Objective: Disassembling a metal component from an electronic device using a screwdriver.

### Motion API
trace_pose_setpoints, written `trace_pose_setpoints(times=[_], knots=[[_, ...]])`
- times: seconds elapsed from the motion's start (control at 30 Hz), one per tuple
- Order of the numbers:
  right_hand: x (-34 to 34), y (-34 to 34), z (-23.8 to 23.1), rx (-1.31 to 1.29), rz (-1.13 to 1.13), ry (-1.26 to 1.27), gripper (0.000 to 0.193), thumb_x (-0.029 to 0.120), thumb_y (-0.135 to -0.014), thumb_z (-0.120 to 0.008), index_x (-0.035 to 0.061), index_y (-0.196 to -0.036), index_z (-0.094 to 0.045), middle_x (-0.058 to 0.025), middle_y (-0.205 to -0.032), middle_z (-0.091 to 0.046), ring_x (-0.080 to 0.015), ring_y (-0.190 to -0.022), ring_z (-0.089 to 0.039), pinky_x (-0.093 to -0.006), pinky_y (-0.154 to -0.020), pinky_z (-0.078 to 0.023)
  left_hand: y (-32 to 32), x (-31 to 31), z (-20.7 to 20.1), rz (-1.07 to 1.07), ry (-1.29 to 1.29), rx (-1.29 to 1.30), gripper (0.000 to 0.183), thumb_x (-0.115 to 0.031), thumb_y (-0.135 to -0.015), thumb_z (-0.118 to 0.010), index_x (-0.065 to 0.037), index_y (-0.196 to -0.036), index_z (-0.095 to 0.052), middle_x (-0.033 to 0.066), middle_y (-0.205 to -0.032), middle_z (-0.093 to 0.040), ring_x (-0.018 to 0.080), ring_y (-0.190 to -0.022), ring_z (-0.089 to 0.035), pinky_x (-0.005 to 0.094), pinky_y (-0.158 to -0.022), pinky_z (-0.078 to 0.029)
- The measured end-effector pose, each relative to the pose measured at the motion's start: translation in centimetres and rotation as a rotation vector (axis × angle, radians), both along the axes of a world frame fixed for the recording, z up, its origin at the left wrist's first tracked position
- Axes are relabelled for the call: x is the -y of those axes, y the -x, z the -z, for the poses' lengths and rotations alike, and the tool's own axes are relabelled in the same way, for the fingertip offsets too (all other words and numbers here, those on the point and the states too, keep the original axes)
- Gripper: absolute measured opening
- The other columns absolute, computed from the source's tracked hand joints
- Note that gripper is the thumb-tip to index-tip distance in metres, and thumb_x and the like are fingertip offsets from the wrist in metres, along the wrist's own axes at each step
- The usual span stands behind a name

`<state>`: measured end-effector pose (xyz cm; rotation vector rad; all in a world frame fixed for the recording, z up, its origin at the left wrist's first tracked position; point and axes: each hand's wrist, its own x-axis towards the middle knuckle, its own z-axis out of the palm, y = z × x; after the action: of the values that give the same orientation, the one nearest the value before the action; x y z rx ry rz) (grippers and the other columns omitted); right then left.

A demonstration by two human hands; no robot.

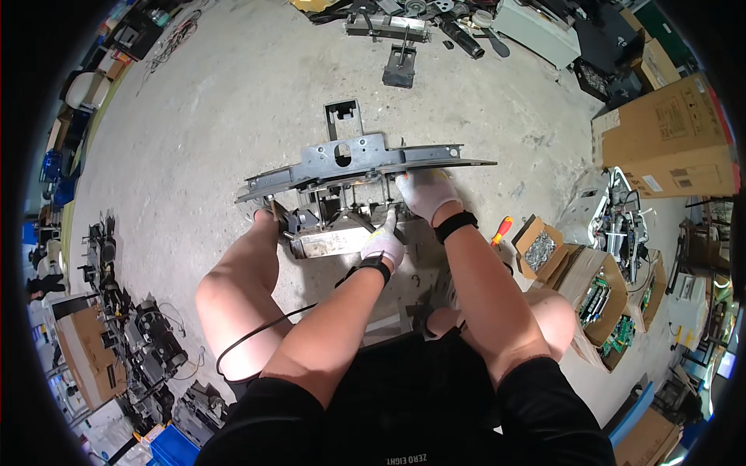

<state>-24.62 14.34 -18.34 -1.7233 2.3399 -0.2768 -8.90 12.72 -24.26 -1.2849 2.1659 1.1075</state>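
Note:
A grey metal-and-plastic machine assembly [361,166] stands on the floor between my legs, its long flat plate crossing from left to right. My right hand [429,194], in a white glove, is closed on the plate's near edge, right of the middle; some fingertips are hidden beneath it. Lower down, my left hand [383,247], also gloved, grips the near side of the assembly. Its index finger lies stretched along a part there, while the other fingers are mostly hidden. A pale long housing [330,243] forms the assembly's near side, left of this hand.
A red-and-yellow screwdriver [503,228] stands beside a carton of screws [538,252] at right. Cartons of circuit boards [597,299] and a large cardboard box [668,140] lie beyond. Dismantled machine parts [148,334] line the left. A small dark metal part [399,68] lies ahead.

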Motion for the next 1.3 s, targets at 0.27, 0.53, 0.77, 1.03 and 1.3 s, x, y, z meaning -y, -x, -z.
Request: trace_pose_setpoints(times=[0.27, 0.53, 0.77, 1.03, 1.3], knots=[[0.7, -0.9, -1.1, -0.056, -0.040, -0.051, 0.033, 0.026, -0.093, -0.048, 0.0026, -0.091, -0.070, -0.0203, -0.100, -0.070, -0.0364, -0.092, -0.068, -0.0452, -0.084, -0.054, -1.4, 2.2, 10.7, 0.096, -0.119, -0.120, 0.062, -0.006, -0.092, -0.049, -0.014, -0.152, -0.036, 0.0135, -0.140, -0.056, 0.0280, -0.124, -0.057, 0.0361, -0.100, -0.046], [0.4, -0.4, -0.4, -0.088, -0.006, -0.054, 0.038, 0.031, -0.098, -0.044, 0.0022, -0.095, -0.069, -0.0199, -0.101, -0.070, -0.0357, -0.095, -0.068, -0.0450, -0.085, -0.054, -0.7, 0.2, -0.6, -0.051, 0.064, -0.058, 0.069, -0.017, -0.087, -0.061, -0.026, -0.151, -0.038, 0.0189, -0.121, -0.066, 0.0371, -0.109, -0.064, 0.0446, -0.093, -0.051], [0.3, -0.1, -0.1, -0.167, -0.089, -0.082, 0.038, 0.030, -0.100, -0.042, 0.0029, -0.101, -0.069, -0.0195, -0.104, -0.070, -0.0355, -0.097, -0.067, -0.0449, -0.084, -0.053, -1.3, 0.1, -0.4, -0.017, 0.092, -0.088, 0.068, -0.021, -0.088, -0.064, -0.029, -0.150, -0.039, 0.0156, -0.121, -0.067, 0.0352, -0.109, -0.065, 0.0457, -0.093, -0.051], [-0.3, -0.1, 0.5, -0.274, -0.233, -0.050, 0.022, 0.016, -0.090, -0.054, 0.0037, -0.106, -0.064, -0.0204, -0.100, -0.069, -0.0392, -0.096, -0.067, -0.0461, -0.083, -0.054, -1.9, 1.0, 2.5, 0.031, 0.102, -0.132, 0.069, -0.024, -0.087, -0.064, -0.026, -0.151, -0.039, 0.0155, -0.118, -0.068, 0.0355, -0.106, -0.065, 0.0464, -0.092, -0.052], [0.3, -0.2, -1.0, -0.084, -0.108, -0.322, 0.033, 0.018, -0.097, -0.044, 0.0056, -0.123, -0.060, -0.0217, -0.120, -0.063, -0.0370, -0.113, -0.062, -0.0458, -0.093, -0.052, -2.1, 1.6, 1.5, 0.050, -0.057, -0.210, 0.067, -0.026, -0.089, -0.061, -0.016, -0.151, -0.038, 0.0169, -0.119, -0.067, 0.0340, -0.111, -0.064, 0.0443, -0.096, -0.050]])
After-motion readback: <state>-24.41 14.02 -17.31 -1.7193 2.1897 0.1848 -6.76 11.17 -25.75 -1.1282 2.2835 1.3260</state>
